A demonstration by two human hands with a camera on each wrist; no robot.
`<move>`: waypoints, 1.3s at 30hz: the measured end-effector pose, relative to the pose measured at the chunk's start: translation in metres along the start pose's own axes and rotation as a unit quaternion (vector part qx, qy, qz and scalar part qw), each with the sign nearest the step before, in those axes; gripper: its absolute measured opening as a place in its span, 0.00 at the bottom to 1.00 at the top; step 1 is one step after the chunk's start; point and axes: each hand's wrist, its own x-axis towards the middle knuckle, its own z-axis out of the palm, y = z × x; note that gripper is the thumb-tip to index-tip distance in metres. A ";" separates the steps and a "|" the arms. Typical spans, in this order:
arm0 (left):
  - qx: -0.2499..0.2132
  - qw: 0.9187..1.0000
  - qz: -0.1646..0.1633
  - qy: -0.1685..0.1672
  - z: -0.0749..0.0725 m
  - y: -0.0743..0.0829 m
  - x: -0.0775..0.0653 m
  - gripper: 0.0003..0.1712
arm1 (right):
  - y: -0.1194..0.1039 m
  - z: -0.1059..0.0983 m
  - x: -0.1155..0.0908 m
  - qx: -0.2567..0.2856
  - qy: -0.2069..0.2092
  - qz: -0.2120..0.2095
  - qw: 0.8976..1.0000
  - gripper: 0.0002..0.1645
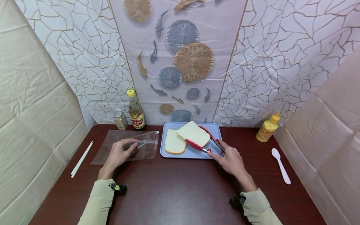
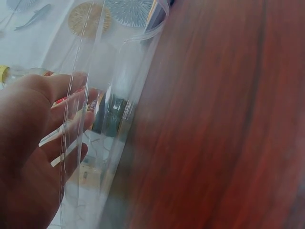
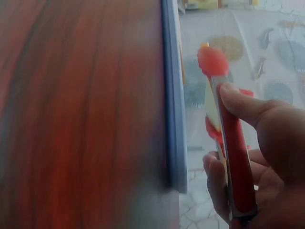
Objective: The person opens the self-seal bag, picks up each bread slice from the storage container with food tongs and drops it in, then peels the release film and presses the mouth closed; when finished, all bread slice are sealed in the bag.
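Observation:
A clear zip plastic bag (image 1: pixel 147 153) lies on the left of the table, and my left hand (image 1: pixel 119 153) pinches its upper layer between thumb and fingertips. Through the film in the left wrist view, the fingers of that hand show partly blurred. My right hand (image 1: pixel 232 161) grips red-tipped tongs (image 3: pixel 236 157) with the thumb along one arm. Between the tongs' red heads sits a bread slice (image 1: pixel 194 132), tilted above the blue tray (image 1: pixel 194 153). Another bread slice (image 1: pixel 175 143) lies flat on the tray's left side, partly overlapped by the first one.
Behind the bag stand a sauce bottle (image 1: pixel 137 114) with a yellow cap and a small spice jar (image 1: pixel 120 121). White chopsticks (image 1: pixel 82 159) lie at the left edge. On the right are a yellow squeeze bottle (image 1: pixel 267 129) and a white spoon (image 1: pixel 281 165). Fabric walls enclose the table.

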 end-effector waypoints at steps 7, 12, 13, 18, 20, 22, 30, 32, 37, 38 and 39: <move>-0.005 1.000 -0.003 0.002 -0.001 -0.002 0.000 0.11 | -0.028 0.015 0.003 0.032 -0.036 -0.062 0.997 0.52; -0.003 1.000 -0.003 0.008 0.001 -0.002 0.001 0.11 | -0.047 0.026 0.006 0.028 -0.041 -0.093 0.994 0.50; -0.003 1.000 -0.003 0.010 0.001 -0.001 0.001 0.12 | -0.050 0.029 0.007 0.021 -0.043 -0.097 0.994 0.49; -0.003 1.000 -0.002 0.015 0.003 -0.001 0.001 0.12 | -0.063 0.041 0.007 -0.008 -0.064 -0.107 0.992 0.49; -0.002 1.000 0.001 0.016 0.003 -0.001 0.000 0.13 | -0.068 0.045 0.007 -0.008 -0.073 -0.110 0.991 0.49; -0.003 1.000 0.003 0.018 0.003 -0.001 -0.001 0.13 | -0.071 0.049 0.006 -0.009 -0.078 -0.113 0.990 0.50; -0.005 1.000 0.008 0.025 0.003 0.001 -0.002 0.12 | -0.084 0.057 0.005 -0.008 -0.100 -0.119 0.988 0.50; -0.005 1.000 0.005 0.025 0.002 0.001 -0.002 0.12 | -0.086 0.058 0.005 -0.009 -0.104 -0.120 0.987 0.50; -0.004 1.000 -0.001 0.018 0.001 0.003 -0.002 0.12 | -0.090 0.061 0.009 -0.009 -0.102 -0.133 0.986 0.49; -0.003 1.000 -0.002 0.018 0.000 0.003 -0.001 0.12 | -0.091 0.062 0.010 -0.007 -0.101 -0.137 0.985 0.48; -0.004 1.000 -0.002 0.017 0.000 0.003 -0.001 0.12 | -0.092 0.063 0.011 -0.004 -0.101 -0.141 0.985 0.48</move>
